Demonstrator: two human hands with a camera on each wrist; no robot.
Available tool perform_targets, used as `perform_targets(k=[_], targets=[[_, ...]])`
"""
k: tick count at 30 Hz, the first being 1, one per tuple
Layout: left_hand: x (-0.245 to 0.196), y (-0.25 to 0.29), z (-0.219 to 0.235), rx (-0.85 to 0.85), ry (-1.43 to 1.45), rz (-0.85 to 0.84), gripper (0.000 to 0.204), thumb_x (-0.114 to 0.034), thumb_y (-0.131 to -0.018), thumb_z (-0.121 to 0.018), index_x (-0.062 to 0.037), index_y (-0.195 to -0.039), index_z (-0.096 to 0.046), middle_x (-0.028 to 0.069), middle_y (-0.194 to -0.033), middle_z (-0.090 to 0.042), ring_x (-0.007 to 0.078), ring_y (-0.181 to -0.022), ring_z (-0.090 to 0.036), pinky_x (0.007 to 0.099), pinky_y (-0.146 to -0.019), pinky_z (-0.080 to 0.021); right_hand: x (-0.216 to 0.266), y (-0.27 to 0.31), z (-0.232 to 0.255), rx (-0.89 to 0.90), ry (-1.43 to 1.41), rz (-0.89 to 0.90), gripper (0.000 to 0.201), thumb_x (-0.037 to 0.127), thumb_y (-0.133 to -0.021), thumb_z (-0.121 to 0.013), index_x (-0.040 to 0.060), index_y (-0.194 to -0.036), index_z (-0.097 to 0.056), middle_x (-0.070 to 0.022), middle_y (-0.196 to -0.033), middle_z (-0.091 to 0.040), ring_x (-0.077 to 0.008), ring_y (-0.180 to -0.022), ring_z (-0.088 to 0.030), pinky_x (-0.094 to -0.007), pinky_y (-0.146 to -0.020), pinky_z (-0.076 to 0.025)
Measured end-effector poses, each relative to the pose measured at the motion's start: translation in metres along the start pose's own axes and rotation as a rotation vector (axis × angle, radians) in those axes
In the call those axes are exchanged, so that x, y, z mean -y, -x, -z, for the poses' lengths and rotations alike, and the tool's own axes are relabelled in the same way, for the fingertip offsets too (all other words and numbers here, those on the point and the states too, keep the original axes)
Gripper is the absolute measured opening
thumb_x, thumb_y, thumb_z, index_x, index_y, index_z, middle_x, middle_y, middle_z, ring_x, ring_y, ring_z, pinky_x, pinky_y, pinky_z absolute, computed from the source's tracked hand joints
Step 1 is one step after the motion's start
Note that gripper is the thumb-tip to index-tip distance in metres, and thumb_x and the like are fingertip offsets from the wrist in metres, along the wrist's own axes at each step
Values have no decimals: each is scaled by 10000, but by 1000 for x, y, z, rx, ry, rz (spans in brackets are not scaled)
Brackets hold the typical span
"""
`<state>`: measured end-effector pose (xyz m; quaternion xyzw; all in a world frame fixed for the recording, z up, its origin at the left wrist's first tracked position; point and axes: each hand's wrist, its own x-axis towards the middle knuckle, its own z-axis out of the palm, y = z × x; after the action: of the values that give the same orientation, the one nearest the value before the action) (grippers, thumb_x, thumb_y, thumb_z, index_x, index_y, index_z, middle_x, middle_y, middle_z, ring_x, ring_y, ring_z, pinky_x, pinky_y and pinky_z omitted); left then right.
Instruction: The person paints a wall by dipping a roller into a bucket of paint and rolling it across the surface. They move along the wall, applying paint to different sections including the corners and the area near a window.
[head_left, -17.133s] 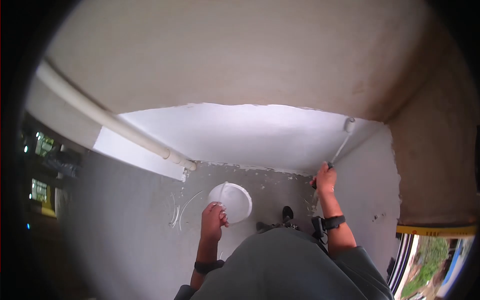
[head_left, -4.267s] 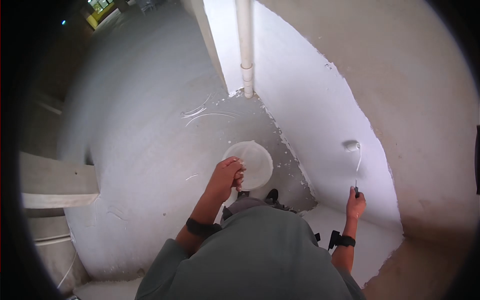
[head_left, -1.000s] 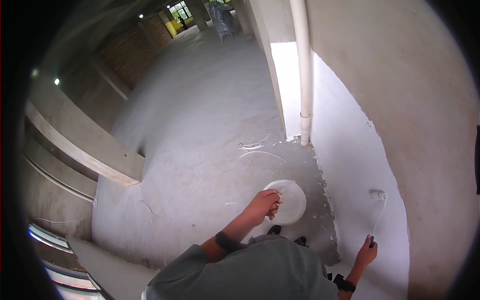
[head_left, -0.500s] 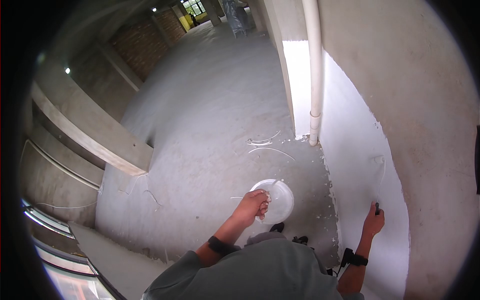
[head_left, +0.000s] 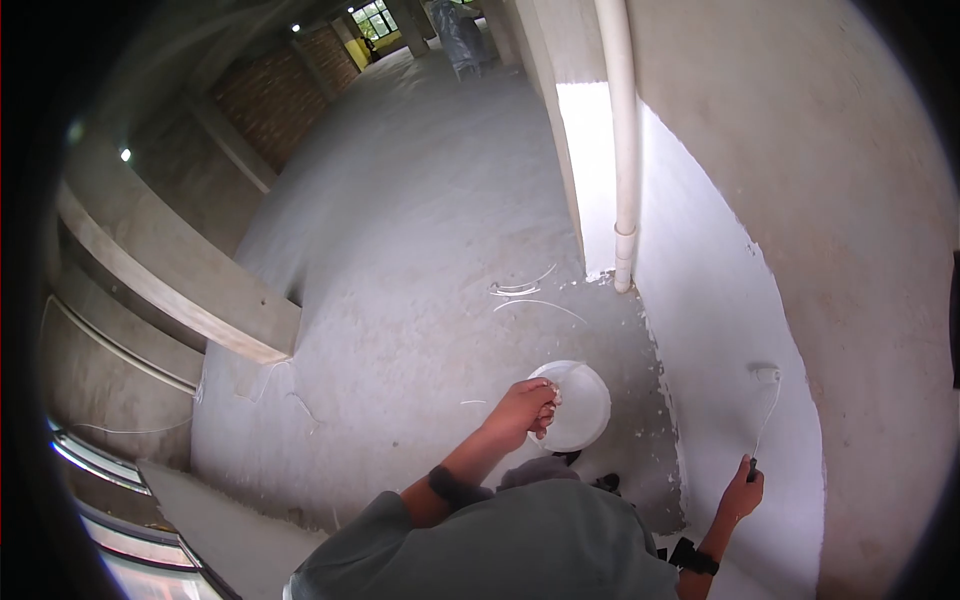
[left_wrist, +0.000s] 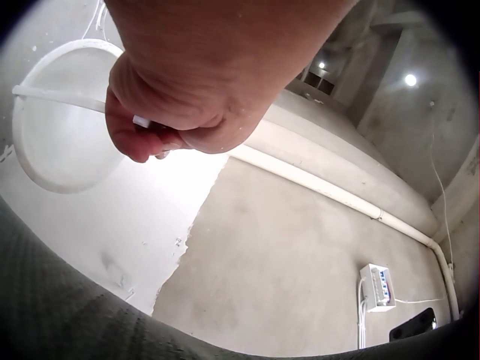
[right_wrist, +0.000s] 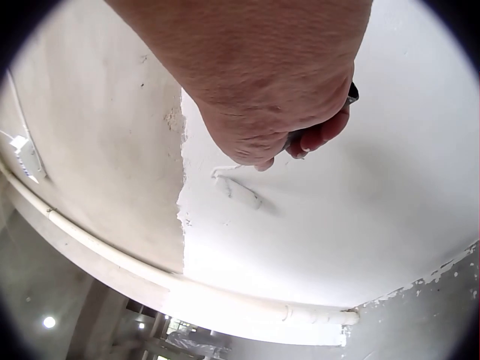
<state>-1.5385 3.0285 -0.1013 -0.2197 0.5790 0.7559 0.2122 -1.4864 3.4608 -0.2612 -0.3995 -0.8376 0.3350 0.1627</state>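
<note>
My left hand grips the handle of a round white bucket, holding it in front of my body. The fingers curl round the handle, and pale specks mark the knuckles. Out to the right, my right hand holds a small paint roller by its dark grip. The roller's thin frame runs up to its white sleeve, which lies against the freshly white part of the wall. In the right wrist view the roller sleeve casts a shadow on the white paint.
A vertical pipe stands where the painted strip meets the wall. Bare plaster rises beyond the ragged paint edge. White offcuts lie on the grey floor. A concrete beam and a window frame are at left.
Over the last second the roller goes up the wall and comes back down. Earlier it was near the wall's right corner; the view has since turned left. The bucket stays in my left hand.
</note>
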Motion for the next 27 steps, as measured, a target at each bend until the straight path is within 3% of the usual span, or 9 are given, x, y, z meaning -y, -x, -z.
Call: perform_targets(k=[2,11,16,19,27], targets=[[-7,-6,-1,26,-18,11,99,-180,-940,-596,-102,-891,-558,-56,-658,-428,66,-542,-408,265,-473,-374,-6,14,14,-24,70,-26,521,500,-928,-648,-19,-890,-685,-177,-796,-700,-361,-729,-660,-470,-687,-497],[-24,-38,9,99,-26,44,108,-194,-947,-598,-102,-908,-557,-54,-660,-433,77,-550,-443,270,-462,-403,-72,67,60,-147,247,-97,547,524,-941,-629,-20,-922,-687,-185,-822,-706,-384,-733,-658,-491,-677,-494],[-29,-41,13,120,-21,29,94,-184,-939,-601,-102,-913,-563,-49,-657,-439,85,-555,-464,270,-461,-407,-34,73,57,-187,335,-147,538,524,-930,-645,-11,-910,-698,-192,-801,-707,-398,-720,-663,-505,-672,-496],[-29,-40,19,97,-36,22,84,-177,-938,-593,-102,-910,-569,-46,-652,-448,91,-556,-479,271,-458,-409,-37,53,35,-154,246,-65,519,513,-922,-656,-4,-886,-691,-200,-809,-709,-413,-733,-663,-516,-676,-494],[-20,-36,26,45,-15,30,100,-158,-943,-563,-93,-867,-570,-44,-617,-439,86,-523,-469,272,-431,-410,65,-8,-17,-94,202,6,492,524,-882,-680,33,-906,-713,-181,-824,-723,-396,-805,-699,-496,-745,-536]])
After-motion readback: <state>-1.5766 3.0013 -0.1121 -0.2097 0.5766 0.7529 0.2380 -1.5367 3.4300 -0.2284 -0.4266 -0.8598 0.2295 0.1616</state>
